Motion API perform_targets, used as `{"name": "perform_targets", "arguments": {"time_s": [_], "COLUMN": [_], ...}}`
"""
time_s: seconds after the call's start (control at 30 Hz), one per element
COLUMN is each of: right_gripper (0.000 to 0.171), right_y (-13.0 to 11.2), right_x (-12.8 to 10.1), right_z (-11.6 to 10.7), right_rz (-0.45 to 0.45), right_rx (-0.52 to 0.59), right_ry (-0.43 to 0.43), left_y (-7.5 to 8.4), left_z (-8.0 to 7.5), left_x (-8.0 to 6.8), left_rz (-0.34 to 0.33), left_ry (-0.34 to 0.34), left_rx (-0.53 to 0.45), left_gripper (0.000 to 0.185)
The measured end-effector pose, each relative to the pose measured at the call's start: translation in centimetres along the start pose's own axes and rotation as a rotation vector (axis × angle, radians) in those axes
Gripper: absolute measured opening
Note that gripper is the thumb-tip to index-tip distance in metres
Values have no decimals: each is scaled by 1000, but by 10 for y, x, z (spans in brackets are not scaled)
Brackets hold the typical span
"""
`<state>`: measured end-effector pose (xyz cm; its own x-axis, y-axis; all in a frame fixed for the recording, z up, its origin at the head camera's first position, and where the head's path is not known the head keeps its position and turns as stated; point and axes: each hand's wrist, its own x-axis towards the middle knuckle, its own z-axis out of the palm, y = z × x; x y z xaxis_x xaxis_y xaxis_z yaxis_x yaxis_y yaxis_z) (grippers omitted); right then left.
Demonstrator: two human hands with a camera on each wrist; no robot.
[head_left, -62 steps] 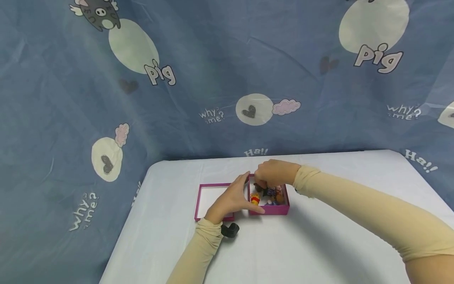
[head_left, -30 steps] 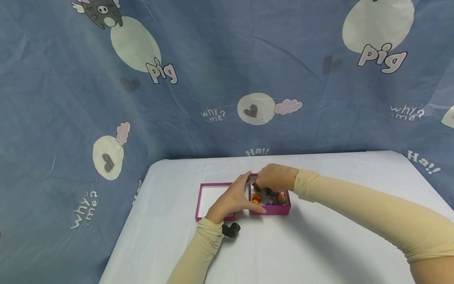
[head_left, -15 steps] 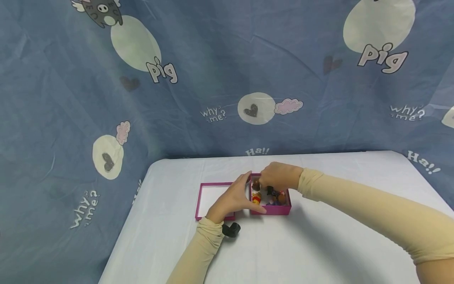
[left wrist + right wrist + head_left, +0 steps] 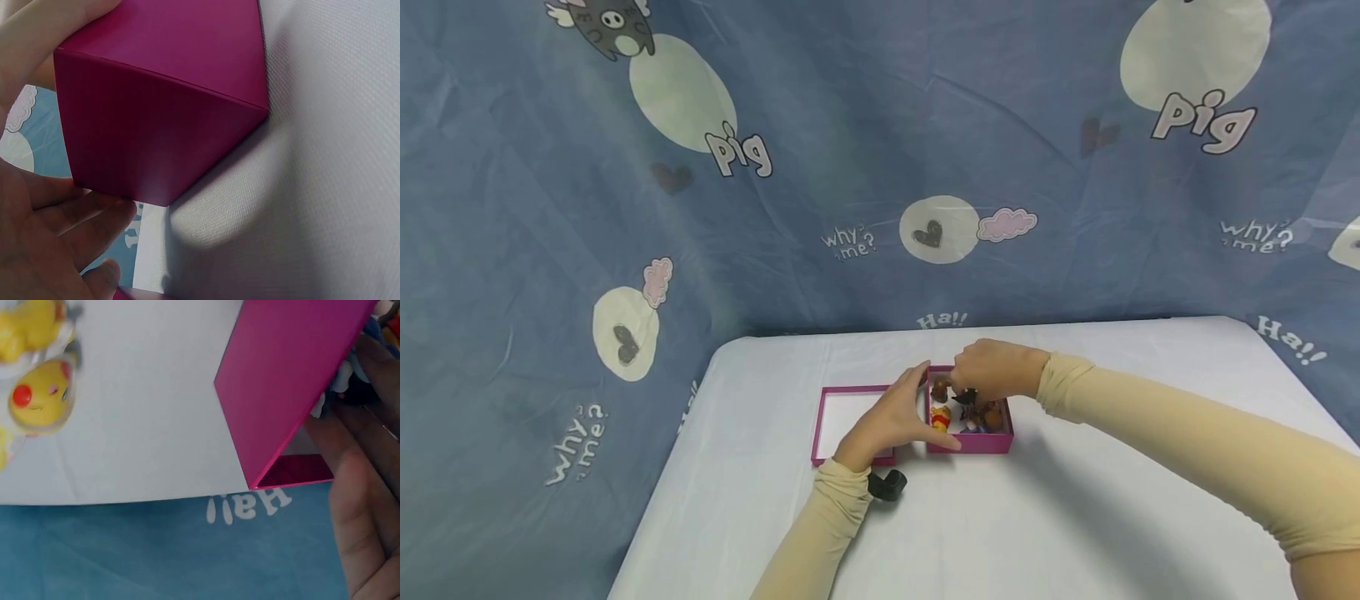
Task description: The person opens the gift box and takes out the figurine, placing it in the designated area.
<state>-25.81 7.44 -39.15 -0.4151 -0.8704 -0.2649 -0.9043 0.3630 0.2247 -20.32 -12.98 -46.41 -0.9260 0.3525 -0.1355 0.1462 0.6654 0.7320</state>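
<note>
A magenta box (image 4: 970, 444) with a white inside stands on the table and holds several small toy figurines. My left hand (image 4: 891, 417) grips its left side, thumb at the front wall and fingers at the back edge; the left wrist view shows the magenta walls (image 4: 162, 119) between them. My right hand (image 4: 996, 369) reaches into the back of the box. Its fingers pinch a dark figurine (image 4: 356, 390) with white and blue parts, partly hidden. A yellow bear figurine in red (image 4: 940, 418) and a brown figurine (image 4: 940, 389) stand along the left wall.
The magenta-rimmed lid (image 4: 842, 421) lies left of the box, partly under my left hand. Yellow figurines (image 4: 40, 397) sit on the white table (image 4: 1000, 533) in the right wrist view. A blue printed cloth (image 4: 820, 192) hangs behind the table.
My right hand has shifted slightly right inside the box, and the brown figurine at the back left has come into view. The left hand has kept its hold on the box.
</note>
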Motion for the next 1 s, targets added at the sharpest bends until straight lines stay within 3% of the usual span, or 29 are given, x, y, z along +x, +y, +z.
{"name": "perform_targets", "arguments": {"time_s": [0.4, 0.73, 0.83, 1.0], "right_gripper": [13, 14, 19, 17], "right_y": [6, 28, 30, 27], "right_x": [6, -12, -14, -13], "right_z": [4, 21, 21, 17], "right_rz": [107, 196, 185, 166], "right_rx": [235, 648, 701, 669], "right_ry": [-86, 7, -2, -57], "left_y": [-3, 0, 0, 0], "left_z": [0, 0, 0, 1], "left_x": [0, 1, 0, 0], "left_rz": [13, -3, -9, -10], "left_ry": [-3, -11, -3, -3], "left_rx": [0, 13, 16, 26], "left_gripper": [136, 136, 136, 135]}}
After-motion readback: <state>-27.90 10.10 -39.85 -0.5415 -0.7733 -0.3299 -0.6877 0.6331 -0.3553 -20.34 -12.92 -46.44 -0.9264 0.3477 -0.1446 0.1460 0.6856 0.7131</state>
